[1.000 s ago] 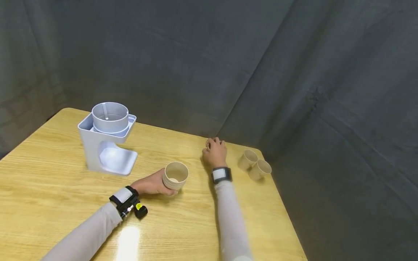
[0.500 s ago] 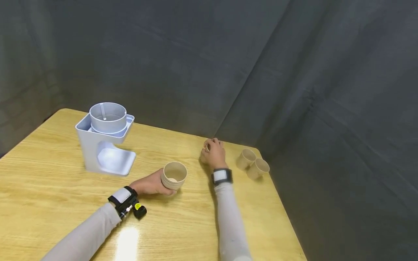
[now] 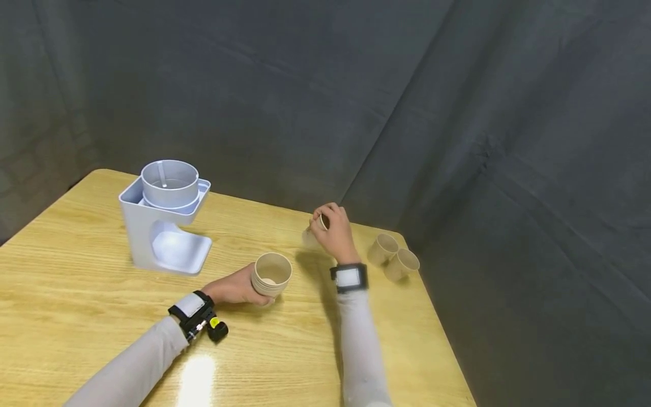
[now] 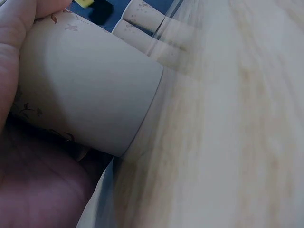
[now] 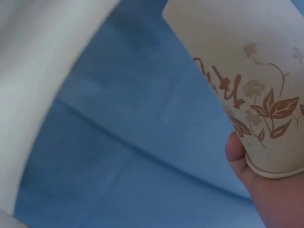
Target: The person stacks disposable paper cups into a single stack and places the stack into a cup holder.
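Observation:
My left hand (image 3: 237,287) grips a stack of nested beige paper cups (image 3: 272,274), mouths up, close over the table. In the left wrist view, the stack's outer cup (image 4: 90,80) shows a plain lower wall and a few printed flowers near the fingers. Toward the table's far edge, my right hand (image 3: 335,233) holds a single paper cup (image 3: 311,237) by its rim, lifted above its shadow and tilted. Brown leaves and flowers decorate that cup (image 5: 251,90) in the right wrist view, where a thumb lies at its rim.
Two more paper cups, a farther one (image 3: 383,249) and a nearer one (image 3: 403,264), stand side by side near the table's right edge. A pale plastic dispenser-like stand (image 3: 139,226) with a round bowl (image 3: 170,192) on top stands at left. Dark curtains hang behind.
My right hand has risen off the table with the paper cup, which has shifted slightly left. My left hand keeps its grip on the stack in nearly the same place.

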Action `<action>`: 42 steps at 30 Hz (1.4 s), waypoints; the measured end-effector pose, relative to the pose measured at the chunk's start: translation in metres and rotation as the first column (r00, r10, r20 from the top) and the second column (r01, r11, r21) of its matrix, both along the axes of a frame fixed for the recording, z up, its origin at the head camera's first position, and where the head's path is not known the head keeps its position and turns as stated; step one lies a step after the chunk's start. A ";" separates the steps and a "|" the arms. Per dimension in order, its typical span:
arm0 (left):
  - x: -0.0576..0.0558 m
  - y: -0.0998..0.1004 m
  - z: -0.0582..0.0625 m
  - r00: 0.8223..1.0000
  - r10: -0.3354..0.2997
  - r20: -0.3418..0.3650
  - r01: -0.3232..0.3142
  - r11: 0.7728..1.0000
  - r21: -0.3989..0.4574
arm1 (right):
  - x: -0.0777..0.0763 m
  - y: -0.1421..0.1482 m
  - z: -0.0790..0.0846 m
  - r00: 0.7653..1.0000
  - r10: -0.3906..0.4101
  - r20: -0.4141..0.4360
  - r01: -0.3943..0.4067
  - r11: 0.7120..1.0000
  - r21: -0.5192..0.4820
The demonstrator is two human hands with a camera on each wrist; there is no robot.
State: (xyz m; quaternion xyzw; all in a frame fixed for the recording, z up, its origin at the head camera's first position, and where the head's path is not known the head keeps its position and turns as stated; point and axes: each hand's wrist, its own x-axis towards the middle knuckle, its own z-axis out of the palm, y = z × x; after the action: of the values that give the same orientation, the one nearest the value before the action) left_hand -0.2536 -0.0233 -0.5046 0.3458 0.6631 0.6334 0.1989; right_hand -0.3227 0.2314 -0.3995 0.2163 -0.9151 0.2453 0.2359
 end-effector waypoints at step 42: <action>0.000 0.008 -0.001 0.996 -0.068 -0.054 0.066 0.997 -0.042 | 0.078 -0.065 0.041 0.879 0.473 0.065 -0.477 0.876 0.078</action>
State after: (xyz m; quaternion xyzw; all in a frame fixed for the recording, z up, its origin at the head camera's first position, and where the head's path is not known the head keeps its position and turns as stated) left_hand -0.2540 -0.0151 -0.5056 0.3812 0.6691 0.6030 0.2084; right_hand -0.2446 0.1669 -0.3590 0.4392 -0.8494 0.2579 0.1382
